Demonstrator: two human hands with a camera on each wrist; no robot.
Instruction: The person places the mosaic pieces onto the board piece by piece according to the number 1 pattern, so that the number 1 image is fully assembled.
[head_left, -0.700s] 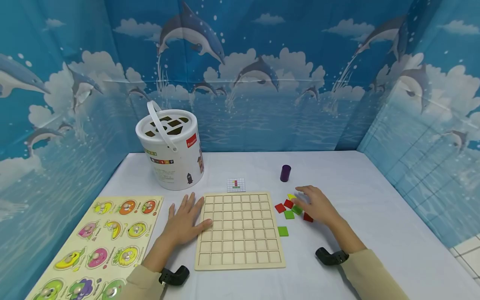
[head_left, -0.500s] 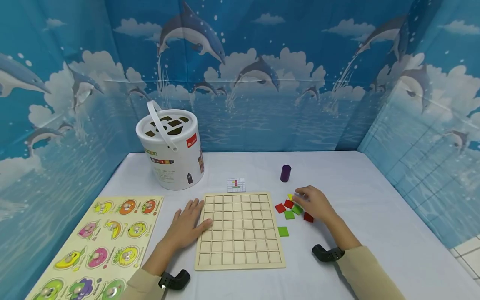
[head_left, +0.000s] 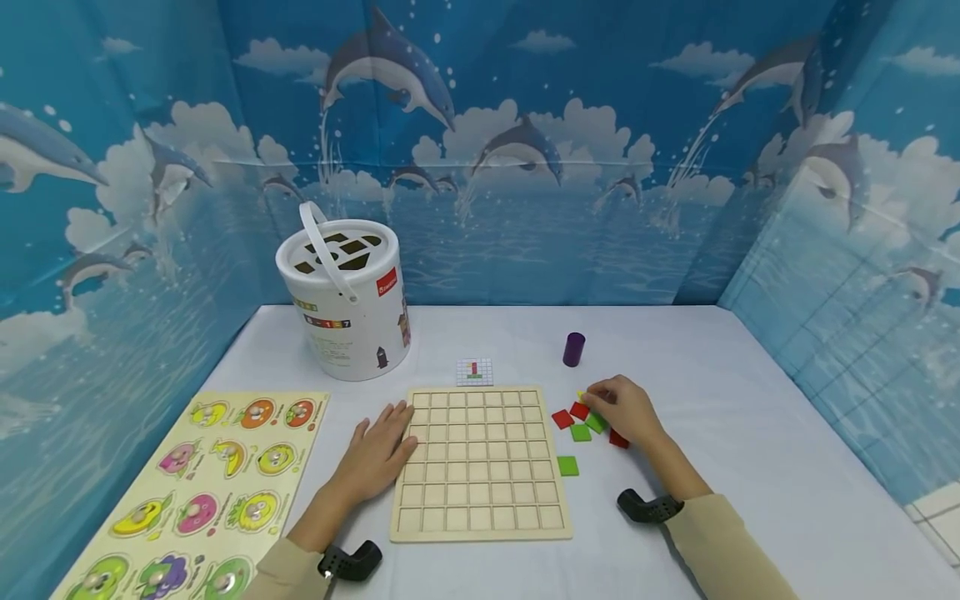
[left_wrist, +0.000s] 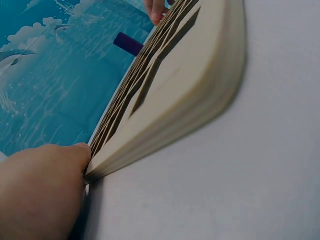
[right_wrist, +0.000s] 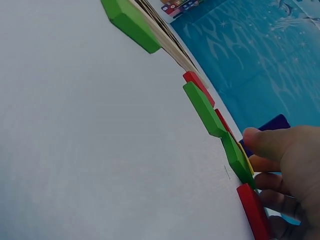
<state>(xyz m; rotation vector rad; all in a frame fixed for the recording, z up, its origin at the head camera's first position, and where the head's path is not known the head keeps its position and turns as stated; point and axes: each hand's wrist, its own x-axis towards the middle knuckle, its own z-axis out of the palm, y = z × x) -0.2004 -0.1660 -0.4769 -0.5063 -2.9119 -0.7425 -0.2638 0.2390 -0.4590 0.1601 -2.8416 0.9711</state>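
A wooden grid board (head_left: 480, 533) lies flat in the middle of the table. My left hand (head_left: 373, 461) rests along its left edge with fingers extended, the thumb touching the rim in the left wrist view. To the right of the board, my right hand (head_left: 624, 410) bends its thumb and forefinger together at a small yellow square tile (right_wrist: 246, 155), pinching its edge. Green tiles (head_left: 581, 432) and red tiles (head_left: 562, 419) lie loosely around those fingertips, one dark red tile (right_wrist: 254, 212) under the hand. A lone green tile (head_left: 567, 466) sits against the board's right edge.
Behind the board lies a small pattern card (head_left: 475, 372). A purple cylinder (head_left: 573, 349) stands beyond the right hand. At the back left is a white lidded bucket (head_left: 352, 325), and a fruit puzzle board (head_left: 225, 483) lies at the left. A dolphin curtain (head_left: 480, 233) backs the table.
My right hand has moved slightly left, its thumb and forefinger closing in on the yellow tile. The left hand stays at the board's edge, its fingers drawn closer together.
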